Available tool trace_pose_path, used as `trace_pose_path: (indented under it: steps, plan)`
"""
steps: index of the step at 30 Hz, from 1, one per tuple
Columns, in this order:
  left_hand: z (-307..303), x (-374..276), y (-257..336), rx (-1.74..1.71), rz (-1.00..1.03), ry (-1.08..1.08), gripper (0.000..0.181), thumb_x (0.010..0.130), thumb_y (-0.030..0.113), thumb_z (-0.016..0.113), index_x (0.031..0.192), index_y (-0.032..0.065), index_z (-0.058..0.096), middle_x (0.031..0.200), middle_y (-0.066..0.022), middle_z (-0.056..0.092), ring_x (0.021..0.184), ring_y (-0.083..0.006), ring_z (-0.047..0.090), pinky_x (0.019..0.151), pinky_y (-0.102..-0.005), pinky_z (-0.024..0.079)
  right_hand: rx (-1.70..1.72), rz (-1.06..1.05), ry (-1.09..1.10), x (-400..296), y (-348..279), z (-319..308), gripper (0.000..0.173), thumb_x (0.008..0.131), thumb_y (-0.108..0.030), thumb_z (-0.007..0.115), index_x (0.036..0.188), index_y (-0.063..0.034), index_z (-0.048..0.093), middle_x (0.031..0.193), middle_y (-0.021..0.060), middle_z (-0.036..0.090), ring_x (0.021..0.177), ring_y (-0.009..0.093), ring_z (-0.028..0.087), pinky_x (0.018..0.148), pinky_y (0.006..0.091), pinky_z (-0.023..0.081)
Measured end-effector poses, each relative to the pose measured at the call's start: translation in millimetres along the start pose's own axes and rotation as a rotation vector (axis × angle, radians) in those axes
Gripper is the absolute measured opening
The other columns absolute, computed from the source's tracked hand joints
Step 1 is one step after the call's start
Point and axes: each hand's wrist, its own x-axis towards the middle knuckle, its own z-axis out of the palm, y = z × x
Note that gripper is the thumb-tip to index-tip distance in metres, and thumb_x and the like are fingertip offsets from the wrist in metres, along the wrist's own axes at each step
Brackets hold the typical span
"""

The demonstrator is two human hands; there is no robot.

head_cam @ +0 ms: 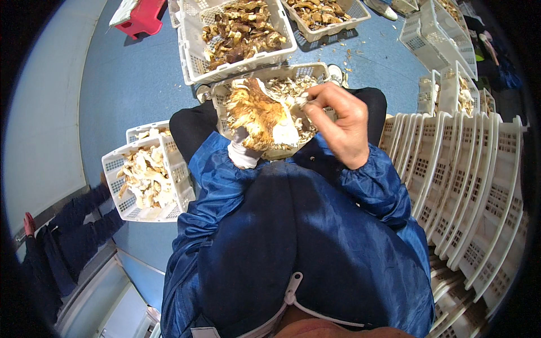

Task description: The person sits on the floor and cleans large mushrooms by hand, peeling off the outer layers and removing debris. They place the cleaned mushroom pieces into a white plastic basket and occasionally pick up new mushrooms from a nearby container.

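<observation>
A large brown and cream mushroom (258, 114) is held over a white plastic basket (270, 154) between my knees. My left hand (245, 148), in a white glove, grips it from below on its lower left side; the mushroom hides most of the fingers. On the right, my bare right hand (342, 122) pinches a small pale piece (301, 99) between thumb and index finger, close to the mushroom's right edge. Small pale mushroom scraps (291, 86) lie in the basket beneath.
Ahead stand a basket of brown mushrooms (245, 31) and another basket of pieces (323, 14). A red stool (141, 21) is at the upper left. Pale mushroom pieces (148, 177) fill a basket at my left. Nested white baskets (456, 181) rise on the right. A person's shoe (385, 9) shows at the top.
</observation>
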Motion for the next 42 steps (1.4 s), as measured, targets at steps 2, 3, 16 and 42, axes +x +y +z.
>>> trace_pose_path:
  steps: [2, 3, 16, 42]
  plan:
    - [-2.2, 1.3, 1.0, 0.051, -0.005, 0.006, 0.051, 0.091, 0.024, 0.057, 0.136, 0.0072, 0.039, 0.128, -0.0102, 0.051, 0.115, -0.0225, 0.053, 0.099, -0.0367, 0.046, 0.033, 0.001, -0.109, 2.6, -3.4, -6.7, 0.009, 0.075, -0.003, 0.064, 0.077, 0.0028, 0.058, 0.082, 0.0145, 0.061, 0.073, 0.027, 0.062, 0.067, 0.0336, 0.048]
    - [-2.4, 3.3, -0.6, 0.074, -0.014, -0.001, 0.051, 0.092, 0.023, 0.057, 0.136, 0.0071, 0.039, 0.128, -0.0101, 0.051, 0.115, -0.0223, 0.053, 0.099, -0.0366, 0.046, 0.064, -0.018, -0.179, 2.0, -6.7, -8.0, 0.009, 0.075, -0.004, 0.065, 0.076, 0.0022, 0.058, 0.087, 0.0152, 0.061, 0.077, 0.027, 0.062, 0.069, 0.0343, 0.049]
    - [-0.2, 5.3, 2.5, -0.055, -0.033, -0.061, 0.045, 0.098, 0.023, 0.045, 0.139, 0.0048, 0.036, 0.131, -0.013, 0.05, 0.117, -0.0247, 0.052, 0.101, -0.0374, 0.045, 0.043, 0.113, 0.001, 2.0, 14.7, -7.2, 0.009, 0.078, -0.004, 0.065, 0.077, 0.0031, 0.06, 0.068, 0.0086, 0.057, 0.06, 0.016, 0.056, 0.057, 0.0292, 0.043]
    - [-0.1, 9.3, -36.7, -0.29, 0.078, 0.386, 0.034, 0.099, 0.022, 0.037, 0.122, 0.0014, 0.052, 0.114, -0.0119, 0.061, 0.104, -0.0244, 0.058, 0.09, -0.0357, 0.048, -0.23, -0.467, -0.047, -1.7, -0.9, 45.3, 0.016, 0.065, -0.001, 0.068, 0.074, 0.0005, 0.055, 0.09, 0.0148, 0.06, 0.076, 0.029, 0.058, 0.066, 0.036, 0.049]
